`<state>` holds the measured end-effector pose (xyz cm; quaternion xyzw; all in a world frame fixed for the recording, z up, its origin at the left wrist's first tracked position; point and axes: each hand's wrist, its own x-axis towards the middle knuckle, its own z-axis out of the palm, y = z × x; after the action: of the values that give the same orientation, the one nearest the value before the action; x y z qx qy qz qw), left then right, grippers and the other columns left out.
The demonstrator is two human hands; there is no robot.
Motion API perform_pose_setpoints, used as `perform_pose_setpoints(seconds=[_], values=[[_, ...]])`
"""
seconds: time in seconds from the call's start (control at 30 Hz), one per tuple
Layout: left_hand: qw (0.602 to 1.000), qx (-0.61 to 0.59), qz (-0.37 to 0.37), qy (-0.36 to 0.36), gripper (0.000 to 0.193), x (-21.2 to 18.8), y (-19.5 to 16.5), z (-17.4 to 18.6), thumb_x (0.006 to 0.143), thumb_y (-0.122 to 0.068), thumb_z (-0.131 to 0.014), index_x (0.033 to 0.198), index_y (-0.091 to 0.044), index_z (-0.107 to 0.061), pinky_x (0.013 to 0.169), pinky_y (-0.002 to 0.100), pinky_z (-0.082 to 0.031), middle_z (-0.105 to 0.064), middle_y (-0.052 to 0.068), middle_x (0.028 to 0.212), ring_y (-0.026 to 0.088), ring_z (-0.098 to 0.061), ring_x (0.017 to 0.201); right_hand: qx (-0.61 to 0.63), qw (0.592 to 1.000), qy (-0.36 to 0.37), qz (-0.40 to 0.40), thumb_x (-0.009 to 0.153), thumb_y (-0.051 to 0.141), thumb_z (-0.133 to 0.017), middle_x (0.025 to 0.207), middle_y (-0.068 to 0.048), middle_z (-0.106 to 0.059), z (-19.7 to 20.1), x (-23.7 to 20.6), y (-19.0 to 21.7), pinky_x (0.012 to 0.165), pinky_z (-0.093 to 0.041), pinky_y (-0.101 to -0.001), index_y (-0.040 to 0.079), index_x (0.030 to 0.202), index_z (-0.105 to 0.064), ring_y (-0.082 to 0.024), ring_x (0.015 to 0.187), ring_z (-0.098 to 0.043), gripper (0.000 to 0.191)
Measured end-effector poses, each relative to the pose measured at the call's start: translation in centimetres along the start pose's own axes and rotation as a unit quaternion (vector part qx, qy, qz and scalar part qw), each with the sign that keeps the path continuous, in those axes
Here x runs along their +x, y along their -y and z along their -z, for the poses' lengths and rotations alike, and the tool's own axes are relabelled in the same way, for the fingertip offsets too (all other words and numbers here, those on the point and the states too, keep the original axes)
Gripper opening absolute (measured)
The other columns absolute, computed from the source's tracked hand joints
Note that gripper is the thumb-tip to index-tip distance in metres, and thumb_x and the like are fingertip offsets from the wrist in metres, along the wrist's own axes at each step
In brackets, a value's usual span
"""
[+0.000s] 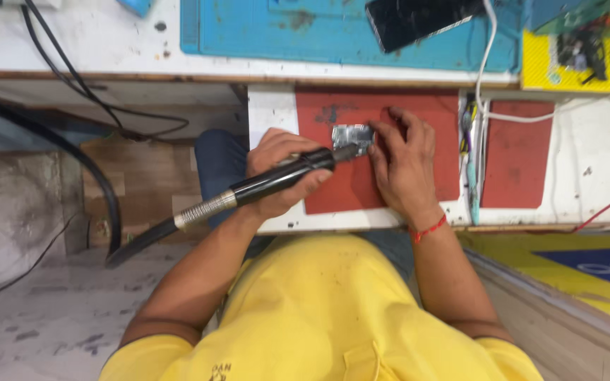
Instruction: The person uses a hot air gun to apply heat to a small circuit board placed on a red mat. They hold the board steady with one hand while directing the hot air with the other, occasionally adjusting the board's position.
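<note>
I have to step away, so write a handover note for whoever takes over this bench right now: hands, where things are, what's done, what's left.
Left hand: gripping the black hot-air handpiece, nozzle aimed at the small metal board.
Right hand: fingers pressing the board down on the red mat.
Hose trails off to the left of the bench.
Done: board placed and steadied, nozzle at its edge.
Left: how far the heating has got cannot be told; nothing looks lifted off the board.

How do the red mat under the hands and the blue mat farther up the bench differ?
The red mat is smaller and lies on a white board; the blue mat is larger and sits on the bench. The red mat holds a small metal part; the blue mat holds a dark phone. Both lie flat.
</note>
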<state>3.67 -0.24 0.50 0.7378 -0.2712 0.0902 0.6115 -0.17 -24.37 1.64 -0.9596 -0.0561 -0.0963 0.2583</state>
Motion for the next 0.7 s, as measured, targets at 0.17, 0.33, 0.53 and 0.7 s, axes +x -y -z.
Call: perform_pose_setpoints(seconds=[0.17,0.33,0.53,0.7], values=[[1.000,-0.010,0.006,0.015,0.035,-0.38,0.50,0.01,0.085,-0.029,-0.085,0.107,-0.004,-0.072,0.091,0.036,-0.054,-0.076,0.008,0.103,0.024,-0.068,0.097,0.013,1.000,-0.005,0.001,0.095,0.008,-0.072,0.144,-0.017,-0.052,-0.04,0.01,-0.04,0.112,-0.040,-0.0498,0.011,0.131,-0.067,-0.040,0.130,-0.047,0.037],[0.996,-0.004,0.059,-0.064,0.036,-0.61,0.58,-0.25,0.087,-0.031,-0.086,0.108,-0.005,-0.072,0.092,0.035,-0.055,-0.073,0.007,0.103,0.022,-0.069,0.097,0.000,1.000,-0.015,-0.015,0.092,0.007,-0.074,0.140,-0.017,-0.053,-0.19,0.09,0.19,0.109,-0.041,-0.0500,0.012,0.128,-0.069,-0.040,0.127,-0.048,0.037],[0.998,0.023,0.020,-0.057,0.036,-0.44,0.30,-0.11,0.086,-0.029,-0.086,0.109,-0.005,-0.071,0.094,0.035,-0.054,-0.074,0.007,0.102,0.022,-0.067,0.100,0.001,0.999,-0.028,-0.029,0.092,0.006,-0.075,0.142,-0.017,-0.052,-0.21,0.17,0.10,0.110,-0.040,-0.0495,0.012,0.128,-0.069,-0.039,0.128,-0.047,0.037],[0.999,-0.002,-0.012,0.053,0.038,-0.39,0.13,0.11,0.082,-0.029,-0.087,0.107,-0.005,-0.072,0.093,0.036,-0.054,-0.075,0.008,0.104,0.025,-0.066,0.101,0.012,1.000,-0.004,0.002,0.092,0.007,-0.077,0.144,-0.016,-0.052,0.21,-0.05,0.04,0.112,-0.039,-0.0494,0.013,0.128,-0.069,-0.039,0.129,-0.046,0.038]])
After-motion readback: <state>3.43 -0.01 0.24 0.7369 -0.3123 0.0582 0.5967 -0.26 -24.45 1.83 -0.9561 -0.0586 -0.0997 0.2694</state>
